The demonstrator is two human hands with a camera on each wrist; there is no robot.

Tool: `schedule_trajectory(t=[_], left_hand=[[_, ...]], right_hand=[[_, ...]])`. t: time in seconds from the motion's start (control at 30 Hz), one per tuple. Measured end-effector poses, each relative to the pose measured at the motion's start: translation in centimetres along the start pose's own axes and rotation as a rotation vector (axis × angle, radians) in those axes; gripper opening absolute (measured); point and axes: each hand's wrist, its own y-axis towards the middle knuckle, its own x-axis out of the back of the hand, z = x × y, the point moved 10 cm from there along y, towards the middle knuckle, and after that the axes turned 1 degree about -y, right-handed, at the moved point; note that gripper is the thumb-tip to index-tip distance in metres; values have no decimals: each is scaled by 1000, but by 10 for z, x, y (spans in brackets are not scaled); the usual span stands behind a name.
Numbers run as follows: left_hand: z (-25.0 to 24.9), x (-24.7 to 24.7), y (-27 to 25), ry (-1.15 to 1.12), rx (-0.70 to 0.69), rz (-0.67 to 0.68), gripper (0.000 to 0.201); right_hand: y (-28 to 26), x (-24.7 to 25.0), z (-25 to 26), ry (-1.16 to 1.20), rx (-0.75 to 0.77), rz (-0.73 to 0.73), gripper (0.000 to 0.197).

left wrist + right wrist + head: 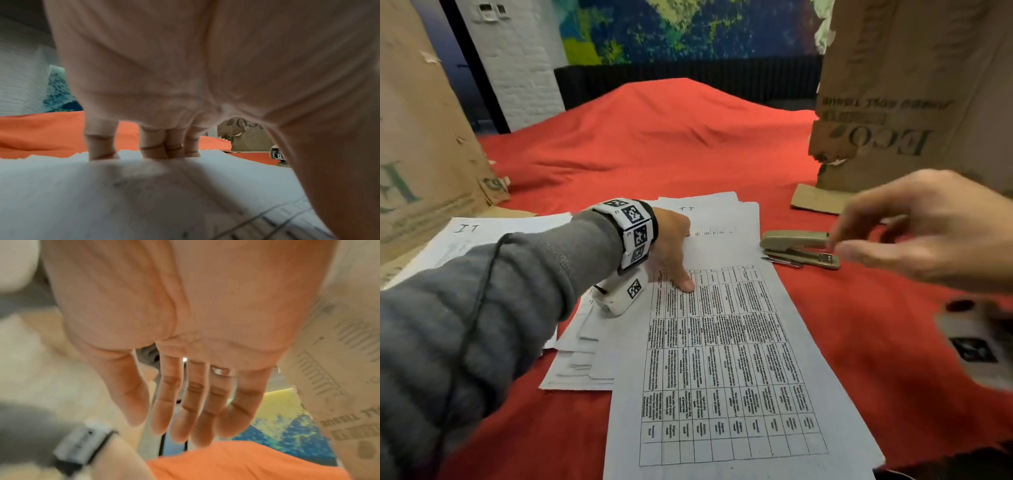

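Observation:
A printed sheet with a table [726, 359] lies on top of a loose pile of papers [582, 349] on the red cloth. My left hand [674, 246] presses flat on the papers, thumb on the sheet's upper left; its straight fingers [153, 144] stand on the paper [102, 194] in the left wrist view. A beige stapler [799, 248] lies on the cloth to the right of the papers. My right hand [907, 229] hovers blurred just right of the stapler, empty, fingers spread and relaxed [185, 410], a ring [223, 370] on one finger.
Tall cardboard boxes stand at the left [421, 137] and at the right [921, 96], with a cardboard flap [815, 200] behind the stapler. Another paper sheet [476, 240] lies at far left. The red cloth [654, 144] humps up at the back.

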Motion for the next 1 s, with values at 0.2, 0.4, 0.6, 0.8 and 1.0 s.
schedule_trajectory(t=[0.2, 0.4, 0.6, 0.8, 1.0], left_hand=[[6, 13, -7, -255, -43, -107, 74], [39, 44, -26, -399, -133, -186, 27], [110, 111, -61, -763, -258, -524, 13], [178, 121, -71, -1422, -339, -852, 16], [160, 102, -67, -1567, -453, -952, 9]], right_hand=[[112, -61, -34, -334, -190, 179, 44], [109, -49, -76, -388, -301, 232, 20], [91, -13, -97, 36, -272, -121, 22], [75, -9, -24, 1512, -123, -264, 59], [94, 39, 11, 1210, 77, -699, 34]])
